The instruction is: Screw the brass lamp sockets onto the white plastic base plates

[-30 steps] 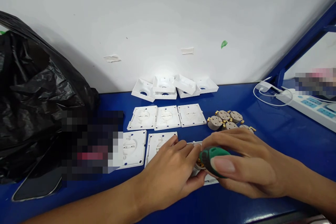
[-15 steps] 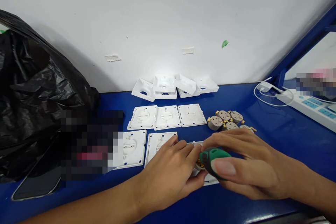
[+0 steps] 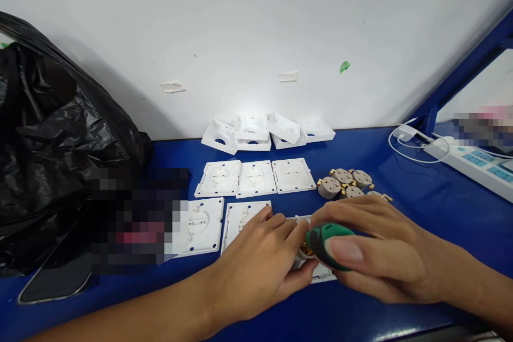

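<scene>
Green-handled tool in the right hand, round part at the left

The right hand (image 3: pixel 372 251) curls closed around a green-handled tool (image 3: pixel 331 246); the left hand (image 3: pixel 264 262), fingers bent, pinches a round part (image 3: pixel 306 252) just beside it. Beyond lie white plates (image 3: pixel 256 178), then white covers (image 3: pixel 282 128).

And here were two bare hands, the left hand (image 3: pixel 260 262) with slim fingers, softly rounded knuckles and a smooth back that narrowed into a slender, bare wrist (image 3: pixel 210 288). Over on the other side came the right hand (image 3: pixel 388 251), just as bare, its fingers long and its thumb (image 3: pixel 377 259) looking broad, capped by a smooth, wide thumbnail (image 3: pixel 348 250) with a rounded edge! Both forearms were uncovered too, the left one (image 3: pixel 152 307) and the right one (image 3: pixel 476 283) plain and smooth, widening away from the wrists.
</scene>
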{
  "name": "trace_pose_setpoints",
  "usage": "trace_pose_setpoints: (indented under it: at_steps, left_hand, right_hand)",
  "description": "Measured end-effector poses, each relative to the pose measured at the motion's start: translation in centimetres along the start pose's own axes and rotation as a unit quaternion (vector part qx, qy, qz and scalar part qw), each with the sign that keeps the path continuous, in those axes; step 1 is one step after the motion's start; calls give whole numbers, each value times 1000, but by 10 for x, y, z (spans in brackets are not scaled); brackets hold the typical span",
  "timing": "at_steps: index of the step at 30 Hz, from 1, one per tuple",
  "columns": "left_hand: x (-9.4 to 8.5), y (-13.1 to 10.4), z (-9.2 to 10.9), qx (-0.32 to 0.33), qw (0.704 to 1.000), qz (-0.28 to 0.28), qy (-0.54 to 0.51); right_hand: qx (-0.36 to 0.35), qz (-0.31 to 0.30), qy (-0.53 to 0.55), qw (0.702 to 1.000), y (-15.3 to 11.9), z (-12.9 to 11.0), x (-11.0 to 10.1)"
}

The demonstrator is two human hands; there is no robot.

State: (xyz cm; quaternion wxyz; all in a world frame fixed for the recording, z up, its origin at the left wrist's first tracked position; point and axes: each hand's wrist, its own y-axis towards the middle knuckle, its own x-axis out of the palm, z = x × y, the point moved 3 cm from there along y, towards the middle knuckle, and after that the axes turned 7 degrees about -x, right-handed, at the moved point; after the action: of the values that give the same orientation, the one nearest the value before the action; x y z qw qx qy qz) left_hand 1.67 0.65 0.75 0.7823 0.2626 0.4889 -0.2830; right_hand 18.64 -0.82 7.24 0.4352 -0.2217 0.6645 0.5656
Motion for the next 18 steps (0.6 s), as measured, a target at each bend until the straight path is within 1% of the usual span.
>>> trace_pose_setpoints:
  at_steps: [5,11,14,18]
  left_hand:
    - [0,2,0,0,1000,-28,-3]
    - [-1,3,-1,-3,999,-41,2]
    - [-2,3,0,0,999,-38,8]
    - [-2,3,0,3,1000,-18,19]
  right_hand:
    - [5,-17,-13,1000,-2,-2,-1]
    - [8,-21,-43,999,-1,-3,-2]
    - [9,-23,-36,999,1,-4,-2]
    - [14,-32,-21,999,2,-4,-1]
